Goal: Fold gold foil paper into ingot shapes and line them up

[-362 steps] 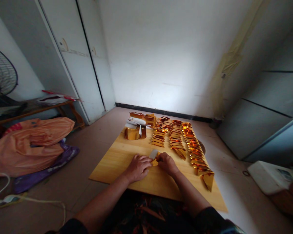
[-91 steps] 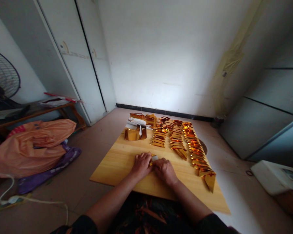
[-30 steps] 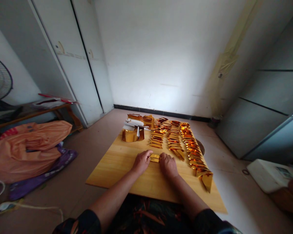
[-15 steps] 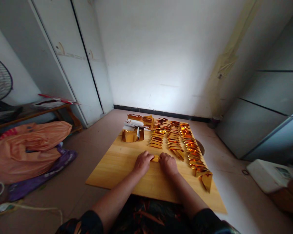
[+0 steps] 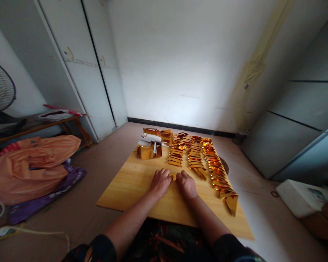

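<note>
Over the middle of a wooden board (image 5: 120,194), my left hand (image 5: 161,182) and my right hand (image 5: 186,185) face each other. Between their fingertips is a small piece of gold foil paper (image 5: 174,177), mostly covered by the fingers. Both hands are closed on it, one at either end. Beyond and to the right lie rows of folded gold foil pieces (image 5: 175,157), overlapping one another; the longest row (image 5: 217,174) runs along the board's right edge. Behind my left hand stands a curved stack of gold foil sheets (image 5: 146,152).
A white packet (image 5: 151,137) rests on the foil stack, with more gold bundles (image 5: 166,136) behind. Left on the floor are an orange cloth (image 5: 35,167), a purple bag (image 5: 49,193) and a cable (image 5: 43,231). A white box (image 5: 300,198) stands at the right.
My two hands have come slightly closer together, so less of the foil piece shows between them. The folded rows and the stack stay where they were.
</note>
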Tool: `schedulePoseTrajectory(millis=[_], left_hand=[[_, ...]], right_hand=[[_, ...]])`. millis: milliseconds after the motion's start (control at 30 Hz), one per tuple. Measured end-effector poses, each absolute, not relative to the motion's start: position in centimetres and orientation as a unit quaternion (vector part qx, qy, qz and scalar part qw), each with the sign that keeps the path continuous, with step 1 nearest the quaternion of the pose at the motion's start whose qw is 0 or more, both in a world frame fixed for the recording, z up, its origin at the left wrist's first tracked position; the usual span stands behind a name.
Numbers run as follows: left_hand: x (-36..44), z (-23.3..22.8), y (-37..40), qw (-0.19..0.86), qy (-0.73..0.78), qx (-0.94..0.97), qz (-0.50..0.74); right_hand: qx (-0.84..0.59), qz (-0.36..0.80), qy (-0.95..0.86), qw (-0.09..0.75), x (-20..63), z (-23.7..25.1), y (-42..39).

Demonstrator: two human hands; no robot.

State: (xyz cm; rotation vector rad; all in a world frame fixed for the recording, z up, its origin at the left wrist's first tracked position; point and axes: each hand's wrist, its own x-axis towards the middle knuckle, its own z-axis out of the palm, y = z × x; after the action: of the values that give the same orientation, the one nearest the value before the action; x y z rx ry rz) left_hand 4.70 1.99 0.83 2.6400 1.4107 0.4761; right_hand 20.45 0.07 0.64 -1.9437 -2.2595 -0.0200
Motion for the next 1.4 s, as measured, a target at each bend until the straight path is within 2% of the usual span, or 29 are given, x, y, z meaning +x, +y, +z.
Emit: schedulePoseTrajectory(millis=[167,433,633,967,1400], left_hand=[[4.4,0.4,2.6,0.065,0.429,0.886,0.163],[3.9,-0.7,4.6,0.157,0.481,0.845,0.174],[4.0,-0.7,4.4,0.155,0.514,0.826,0.171],[4.1,-0.4,4.2,0.169,0.524,0.815,0.183],[3.9,-0.4,4.2,0.147,0.508,0.831,0.171]], right_hand=[[-0.665,0.049,-0.738,0.103,20.7,1.1,-0.2],[-0.720,0.077,-0.682,0.103,19.6,1.5,0.4],[-0.748,0.074,-0.654,0.086,18.4,2.4,0.6],[-0.754,0.185,-0.629,0.035,19.1,3.9,2.5],[-0.722,0.208,-0.653,0.093,21.7,2.9,2.7]])
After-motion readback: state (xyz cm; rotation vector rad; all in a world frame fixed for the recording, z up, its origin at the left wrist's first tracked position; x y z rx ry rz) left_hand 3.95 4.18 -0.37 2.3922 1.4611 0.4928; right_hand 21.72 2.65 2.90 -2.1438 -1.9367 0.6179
